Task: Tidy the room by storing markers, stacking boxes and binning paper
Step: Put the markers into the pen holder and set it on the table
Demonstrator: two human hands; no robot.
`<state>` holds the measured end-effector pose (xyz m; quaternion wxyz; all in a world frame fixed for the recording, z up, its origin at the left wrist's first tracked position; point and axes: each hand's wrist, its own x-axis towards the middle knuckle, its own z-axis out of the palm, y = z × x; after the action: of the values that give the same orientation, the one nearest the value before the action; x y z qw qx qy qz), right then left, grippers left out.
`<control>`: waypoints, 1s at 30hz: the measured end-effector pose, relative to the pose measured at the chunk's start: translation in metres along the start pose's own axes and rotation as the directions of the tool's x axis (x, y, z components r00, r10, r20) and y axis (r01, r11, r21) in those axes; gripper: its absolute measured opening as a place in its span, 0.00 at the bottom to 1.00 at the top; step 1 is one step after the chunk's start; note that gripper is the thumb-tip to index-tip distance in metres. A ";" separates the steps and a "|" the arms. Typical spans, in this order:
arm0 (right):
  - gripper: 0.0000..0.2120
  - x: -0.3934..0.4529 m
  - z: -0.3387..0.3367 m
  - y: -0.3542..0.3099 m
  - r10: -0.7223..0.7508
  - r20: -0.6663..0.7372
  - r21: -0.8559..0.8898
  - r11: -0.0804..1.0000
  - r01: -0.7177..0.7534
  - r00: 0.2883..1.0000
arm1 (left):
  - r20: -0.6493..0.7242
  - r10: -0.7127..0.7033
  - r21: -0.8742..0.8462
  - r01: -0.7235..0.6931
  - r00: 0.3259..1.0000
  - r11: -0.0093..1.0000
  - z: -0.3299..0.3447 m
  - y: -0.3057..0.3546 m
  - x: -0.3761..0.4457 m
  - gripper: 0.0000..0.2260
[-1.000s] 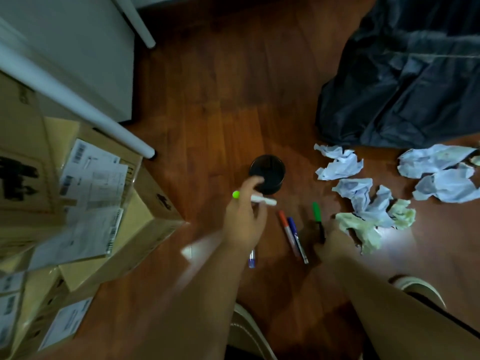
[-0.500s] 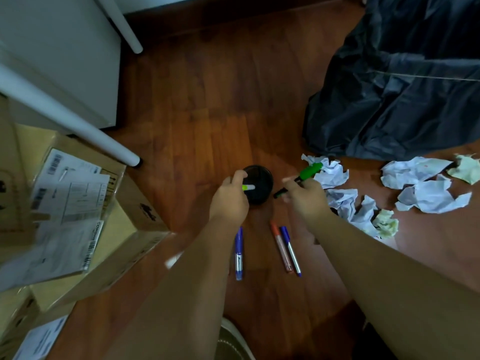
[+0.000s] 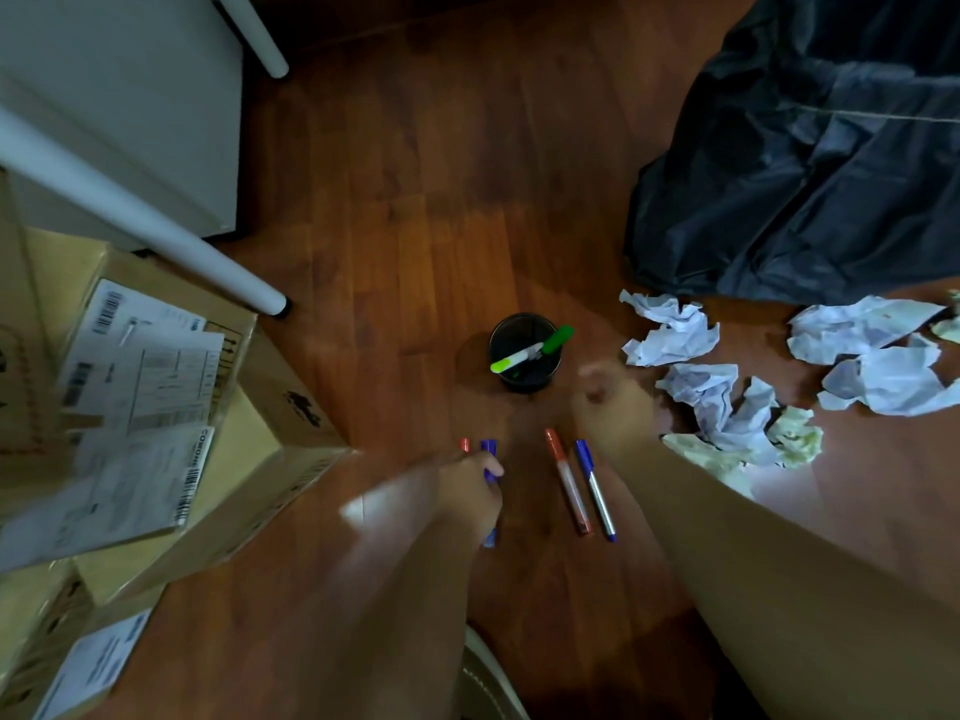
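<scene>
Head view, looking down at a wooden floor (image 3: 415, 210).

Black pen cup (image 3: 524, 356) stands upright on the floor, centre of view. Two markers inside it: a lime-capped white marker (image 3: 514, 358) and a green marker (image 3: 557, 339), both leaning, the green cap sticking out over the rim.

Left hand (image 3: 470, 485): blurred; fingers curled round a blue marker (image 3: 489, 454), whose cap shows above the hand and tail below it. A red tip (image 3: 464, 445) shows just beside the blue cap; cannot tell whether it is held.

Right hand (image 3: 610, 402): blurred, just right of the cup and apart from it; fingers loosely curled, nothing visible in them.

Between the two hands, flat on the floor: a red marker (image 3: 569, 483) and a blue-capped marker (image 3: 596, 488), side by side, nearly parallel.

Crumpled paper balls (image 3: 717, 402) scattered right of the hand, white and pale yellow. Dark bin bag (image 3: 810, 163) slumped behind them.

Cardboard boxes (image 3: 171, 423) with shipping labels at left, tilted. White table leg (image 3: 156, 226) above them.
</scene>
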<state>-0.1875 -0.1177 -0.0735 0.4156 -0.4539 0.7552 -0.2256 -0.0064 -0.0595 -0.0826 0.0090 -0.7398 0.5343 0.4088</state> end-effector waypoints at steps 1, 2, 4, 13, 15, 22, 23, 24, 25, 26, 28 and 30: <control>0.11 -0.006 0.002 0.012 -0.005 0.091 -0.092 0.996 0.013 0.996 | 0.029 0.024 0.042 -0.025 0.999 0.999 0.008 -0.003 -0.002 0.13; 0.10 -0.014 0.006 0.023 -0.006 0.202 -0.182 0.982 0.044 0.979 | 0.049 0.045 0.103 -0.050 0.998 0.993 0.015 -0.005 -0.003 0.14; 0.11 -0.028 0.018 0.038 0.023 0.407 -0.334 0.934 0.126 0.913 | 0.090 0.044 0.189 -0.061 0.995 0.980 0.026 -0.008 -0.001 0.18; 0.20 -0.049 0.044 0.055 0.154 0.372 -0.421 0.907 0.018 0.915 | 0.020 0.172 0.205 -0.172 0.985 0.963 0.032 -0.015 -0.004 0.10; 0.21 -0.049 0.038 0.051 0.139 0.329 -0.294 0.955 -0.038 0.934 | -0.117 0.213 0.099 -0.202 0.970 0.974 0.024 -0.011 -0.012 0.03; 0.08 -0.023 -0.004 -0.002 -0.021 0.070 0.206 0.978 0.006 0.997 | -0.398 0.092 -0.402 -0.263 0.913 0.877 -0.028 0.035 -0.011 0.27; 0.06 -0.014 -0.008 -0.015 -0.043 0.019 0.270 0.962 0.037 0.999 | -0.414 0.098 -0.422 -0.286 0.905 0.860 -0.038 0.041 -0.008 0.31; 0.06 -0.006 -0.011 -0.027 -0.057 -0.024 0.321 0.945 0.061 0.998 | -0.423 0.113 -0.437 -0.312 0.899 0.844 -0.047 0.045 -0.005 0.33; 0.08 0.001 -0.014 -0.039 -0.059 -0.056 0.349 0.934 0.075 0.997 | -0.435 0.132 -0.438 -0.338 0.891 0.833 -0.056 0.049 -0.003 0.33; 0.09 0.007 -0.015 -0.048 -0.057 -0.073 0.354 0.932 0.079 0.996 | -0.457 0.151 -0.420 -0.362 0.877 0.832 -0.064 0.053 -0.002 0.32; 0.10 0.015 -0.014 -0.057 -0.029 -0.065 0.315 0.948 0.048 0.997 | -0.515 0.189 -0.359 -0.410 0.836 0.838 -0.076 0.063 0.000 0.26; 0.10 0.018 -0.011 -0.055 0.019 -0.045 0.283 0.959 -0.006 0.999 | -0.568 0.242 -0.306 -0.474 0.787 0.826 -0.085 0.073 0.004 0.22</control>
<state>-0.1732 -0.1610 -0.0356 0.4598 -0.3798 0.7276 -0.3390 -0.0137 -0.1326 0.0026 -0.3754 -0.6848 0.5466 0.3023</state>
